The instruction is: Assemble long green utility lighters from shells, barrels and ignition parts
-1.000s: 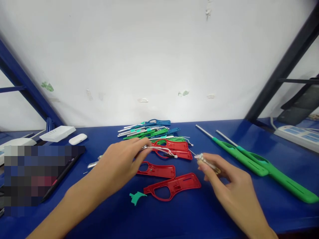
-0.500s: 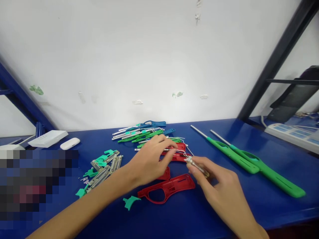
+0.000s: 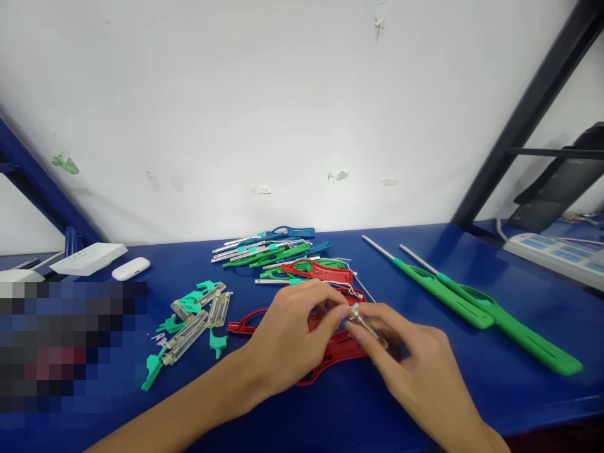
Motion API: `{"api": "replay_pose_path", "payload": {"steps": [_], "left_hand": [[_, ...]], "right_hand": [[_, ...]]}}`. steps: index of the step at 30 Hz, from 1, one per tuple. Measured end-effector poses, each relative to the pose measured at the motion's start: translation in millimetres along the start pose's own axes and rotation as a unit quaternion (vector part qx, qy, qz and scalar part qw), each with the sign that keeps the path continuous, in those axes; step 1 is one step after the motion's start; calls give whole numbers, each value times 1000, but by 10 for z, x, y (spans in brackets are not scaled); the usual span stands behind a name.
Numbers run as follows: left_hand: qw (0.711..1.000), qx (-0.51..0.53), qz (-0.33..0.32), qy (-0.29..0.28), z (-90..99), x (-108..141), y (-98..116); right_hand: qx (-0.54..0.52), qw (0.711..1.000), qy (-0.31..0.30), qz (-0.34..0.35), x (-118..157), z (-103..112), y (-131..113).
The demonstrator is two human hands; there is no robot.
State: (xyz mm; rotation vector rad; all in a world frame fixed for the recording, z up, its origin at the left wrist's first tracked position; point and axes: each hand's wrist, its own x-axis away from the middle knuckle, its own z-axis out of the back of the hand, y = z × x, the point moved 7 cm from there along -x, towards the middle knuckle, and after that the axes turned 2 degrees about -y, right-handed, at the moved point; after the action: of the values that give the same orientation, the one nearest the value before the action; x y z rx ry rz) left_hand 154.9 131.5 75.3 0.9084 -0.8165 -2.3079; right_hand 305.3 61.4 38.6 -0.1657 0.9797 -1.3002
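Head view shows the right hand gripping a clear plastic tube, the left hand's fingertips pinching at its tip.

Gap btwn R hand, grn lighters.

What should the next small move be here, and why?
I'd probably keep the right hand steady and ease the left hand's fingertips against the clear part's near end. The right fingers pinch that part, and the left fingertips are right at its end; whether they grip it is too small to tell.
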Motion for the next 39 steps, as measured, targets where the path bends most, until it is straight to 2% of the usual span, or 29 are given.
{"api": "replay_pose_path", "payload": {"steps": [7, 13, 25, 29, 35, 39], "left_hand": [[996, 36, 56, -54, -117, 48, -43], [991, 95, 69, -60, -150, 49, -115], [949, 272, 111, -114, -275, 67, -119], [951, 271, 106, -107, -248, 56, -112], [967, 231, 74, -79, -216, 41, -59], [979, 189, 61, -53, -214, 38, -62]], "right_hand": [[26, 999, 5, 41, 28, -36, -32], [26, 998, -3, 60, 48, -79, -71], [-72, 990, -115, 29, 52, -185, -130], [-82, 988, -129, 28, 50, -182, -138], [-92, 981, -165, 31, 53, -209, -134], [-106, 980, -167, 28, 68, -213, -141]]}}
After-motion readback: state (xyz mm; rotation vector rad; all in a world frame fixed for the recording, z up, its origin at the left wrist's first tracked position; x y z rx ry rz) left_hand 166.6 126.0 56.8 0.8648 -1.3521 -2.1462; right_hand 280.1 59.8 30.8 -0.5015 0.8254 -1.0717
